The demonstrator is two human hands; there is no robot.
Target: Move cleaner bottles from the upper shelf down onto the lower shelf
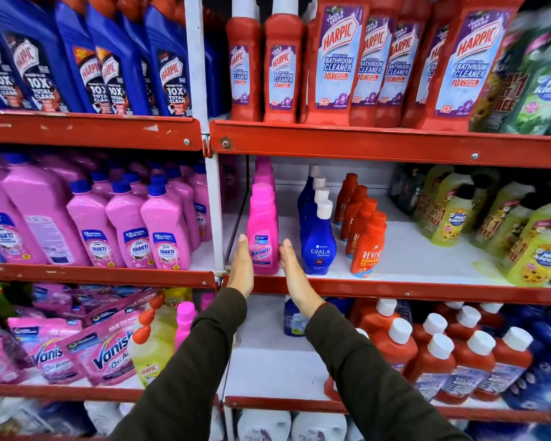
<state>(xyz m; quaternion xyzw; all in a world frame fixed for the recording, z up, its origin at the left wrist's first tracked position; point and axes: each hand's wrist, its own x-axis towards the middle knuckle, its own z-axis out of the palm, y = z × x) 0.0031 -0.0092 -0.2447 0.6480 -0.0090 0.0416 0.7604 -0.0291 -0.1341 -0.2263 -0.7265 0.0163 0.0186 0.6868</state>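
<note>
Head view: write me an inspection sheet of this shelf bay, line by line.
Surface: middle shelf, white deck with a red front rail, partly bare right of centre.
Job's things: pink Vanish bottle upright at the front of its row; red Harpic bottles on the shelf above.
Clutter: blue Ujala bottles and orange Revive bottles in rows beside it.
Grips: left hand and right hand flat-open on either side of the Vanish bottle; contact unclear.
Cables: nothing seen.
Surroundings: pink Shakti bottles in the left bay, white-capped red bottles below.
</note>
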